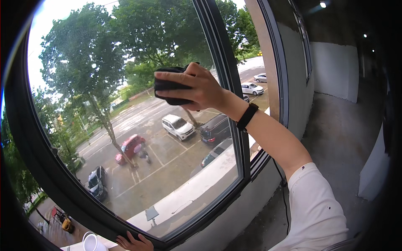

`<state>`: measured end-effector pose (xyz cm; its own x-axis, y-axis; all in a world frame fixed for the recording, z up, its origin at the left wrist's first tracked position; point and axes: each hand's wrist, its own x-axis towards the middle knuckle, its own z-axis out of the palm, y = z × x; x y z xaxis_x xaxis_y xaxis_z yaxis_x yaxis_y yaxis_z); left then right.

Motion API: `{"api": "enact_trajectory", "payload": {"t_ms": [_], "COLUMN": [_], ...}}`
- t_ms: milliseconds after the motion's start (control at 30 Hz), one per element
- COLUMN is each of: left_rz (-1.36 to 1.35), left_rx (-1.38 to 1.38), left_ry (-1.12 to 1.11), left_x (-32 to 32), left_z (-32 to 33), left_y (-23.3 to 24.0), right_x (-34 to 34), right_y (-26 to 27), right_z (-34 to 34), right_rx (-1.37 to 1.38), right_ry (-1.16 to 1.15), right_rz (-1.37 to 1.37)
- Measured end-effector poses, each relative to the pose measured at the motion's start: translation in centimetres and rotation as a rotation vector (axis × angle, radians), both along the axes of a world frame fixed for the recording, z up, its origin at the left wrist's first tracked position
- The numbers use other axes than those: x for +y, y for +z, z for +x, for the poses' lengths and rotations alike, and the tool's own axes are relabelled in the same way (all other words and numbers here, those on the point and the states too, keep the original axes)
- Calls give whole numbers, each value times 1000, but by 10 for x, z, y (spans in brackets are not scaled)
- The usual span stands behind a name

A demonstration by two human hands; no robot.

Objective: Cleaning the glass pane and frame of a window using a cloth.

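Observation:
My right hand (202, 86), with a dark band (248, 116) on its wrist, holds a bunched black cloth (172, 84) at the glass pane (176, 157) of a window. Two fingers lie across the cloth, which sits in the upper right part of the pane. At the bottom of the view, my left hand (135, 242) rests by the lower edge of the dark window frame (94, 213). Its fingers are spread, nothing shows in them, and the picture's rim cuts off the rest. Hazy patches show on the lower glass.
A white bucket (93, 244) with a raised handle stands on the light sill left of my left hand. A black cable (285, 204) hangs down the grey wall to the right. Bare concrete floor (329, 125) stretches along the corridor. Parked cars and trees are outside, below.

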<state>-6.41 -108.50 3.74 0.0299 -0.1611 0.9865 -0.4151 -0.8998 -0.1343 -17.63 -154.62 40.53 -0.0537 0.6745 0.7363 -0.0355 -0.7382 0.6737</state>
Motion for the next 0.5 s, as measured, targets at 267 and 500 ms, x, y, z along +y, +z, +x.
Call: {"api": "enact_trajectory", "payload": {"t_ms": [267, 500], "left_rz": [21, 33], "left_rx": [-2, 28], "left_ry": [11, 30], "left_x": [13, 12], "left_z": [3, 4], "left_y": [-9, -5], "right_x": [-4, 56], "right_y": [96, -34], "right_z": [24, 43], "right_rx": [-321, -60], "right_ry": [-37, 215], "right_rz": [401, -36]}}
